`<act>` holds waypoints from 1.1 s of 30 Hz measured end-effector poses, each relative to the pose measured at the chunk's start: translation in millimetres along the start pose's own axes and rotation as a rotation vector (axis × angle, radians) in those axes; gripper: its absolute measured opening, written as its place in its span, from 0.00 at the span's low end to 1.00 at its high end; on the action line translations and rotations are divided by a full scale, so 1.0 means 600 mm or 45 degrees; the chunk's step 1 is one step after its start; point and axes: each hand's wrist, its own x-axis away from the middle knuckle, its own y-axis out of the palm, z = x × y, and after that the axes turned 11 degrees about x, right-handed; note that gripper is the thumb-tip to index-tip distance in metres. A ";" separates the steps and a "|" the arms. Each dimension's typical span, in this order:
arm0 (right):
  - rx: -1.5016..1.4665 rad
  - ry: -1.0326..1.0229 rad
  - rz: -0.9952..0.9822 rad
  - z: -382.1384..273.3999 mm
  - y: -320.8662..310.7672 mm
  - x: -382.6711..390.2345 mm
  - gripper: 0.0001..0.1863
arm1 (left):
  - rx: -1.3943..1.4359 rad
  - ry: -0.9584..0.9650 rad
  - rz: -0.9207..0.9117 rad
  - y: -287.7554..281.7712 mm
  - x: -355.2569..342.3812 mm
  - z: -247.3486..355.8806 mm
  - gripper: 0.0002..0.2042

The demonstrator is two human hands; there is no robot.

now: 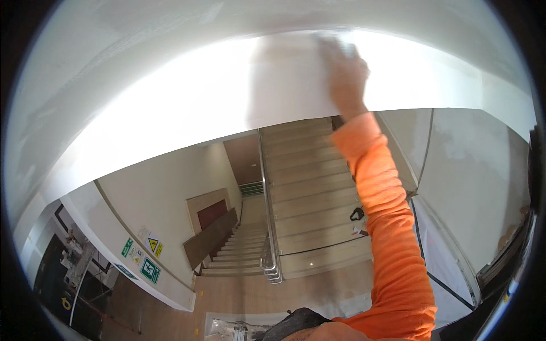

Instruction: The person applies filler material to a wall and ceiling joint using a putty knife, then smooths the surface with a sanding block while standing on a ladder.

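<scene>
My right arm, in an orange sleeve (392, 227), stretches far up in front of me. At its end my right hand (347, 79) is pressed up near the top edge of a brightly lit white beam (187, 85), where it meets the ceiling (142, 34). Motion smears the fingers, which look closed around a small pale grey-blue thing (343, 38) held against the surface. Its kind is too blurred to make out. A shadow of the arm falls on the beam to the left of the hand. My left hand is out of view.
Below me, stairs (307, 187) run beside a metal handrail (268, 210), and a second flight (239, 250) lies to its left. A dark small object (356, 213) rests on a step. Green and yellow signs (150, 270) mark a pillar. White sheeting (441, 256) hangs at right.
</scene>
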 end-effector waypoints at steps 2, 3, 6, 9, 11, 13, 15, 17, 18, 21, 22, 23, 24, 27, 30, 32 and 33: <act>-0.018 0.393 -0.157 0.070 -0.005 -0.010 0.36 | 0.006 0.026 0.012 -0.004 -0.011 0.009 0.33; 0.104 0.426 0.021 0.084 -0.009 -0.010 0.36 | 0.018 0.033 0.017 -0.005 -0.014 0.014 0.33; -0.047 0.307 -0.077 0.017 0.009 -0.007 0.35 | 0.008 0.031 0.034 -0.003 -0.015 0.008 0.31; -0.101 -0.014 -0.023 -0.137 -0.028 -0.004 0.38 | 0.010 -0.013 0.049 0.013 -0.002 -0.012 0.29; -0.147 -0.081 -0.004 -0.092 -0.019 -0.007 0.39 | 0.015 0.001 0.076 0.019 -0.002 -0.014 0.28; -0.057 0.072 -0.014 0.016 0.025 -0.005 0.35 | -0.011 0.069 0.118 0.025 -0.016 -0.010 0.27; -0.032 0.308 -0.056 0.084 0.026 -0.006 0.33 | -0.130 0.163 0.220 0.048 -0.017 -0.021 0.26; 0.053 0.484 -0.113 0.074 0.010 -0.006 0.30 | 0.053 0.033 0.245 0.043 0.000 -0.021 0.24; 0.056 0.503 -0.115 0.056 0.007 -0.010 0.30 | 0.308 -0.122 0.200 0.018 -0.001 0.002 0.23; -0.009 0.507 -0.108 -0.036 0.004 -0.015 0.31 | 0.522 -0.207 0.134 0.017 -0.010 0.006 0.26; -0.037 0.498 -0.102 -0.072 0.000 -0.018 0.31 | 0.502 -0.164 0.122 0.026 -0.020 -0.001 0.28; -0.039 0.479 -0.089 -0.105 -0.003 -0.017 0.32 | 0.481 -0.122 0.103 0.033 -0.026 -0.009 0.29; -0.042 0.460 -0.076 -0.139 -0.008 -0.017 0.32 | 0.461 -0.081 0.085 0.041 -0.028 -0.020 0.31; -0.048 0.442 -0.129 -0.239 -0.029 -0.010 0.34 | 0.497 -0.198 0.113 -0.025 0.000 0.020 0.35; -0.095 0.436 -0.181 -0.338 -0.059 -0.012 0.36 | 0.554 -0.267 0.224 -0.047 0.022 0.045 0.41; -0.141 0.419 -0.186 -0.407 -0.072 -0.012 0.37 | 0.552 -0.262 0.282 -0.030 0.005 0.036 0.43; -0.167 0.427 -0.207 -0.439 -0.080 -0.011 0.37 | 0.548 -0.272 0.273 -0.017 0.002 0.026 0.43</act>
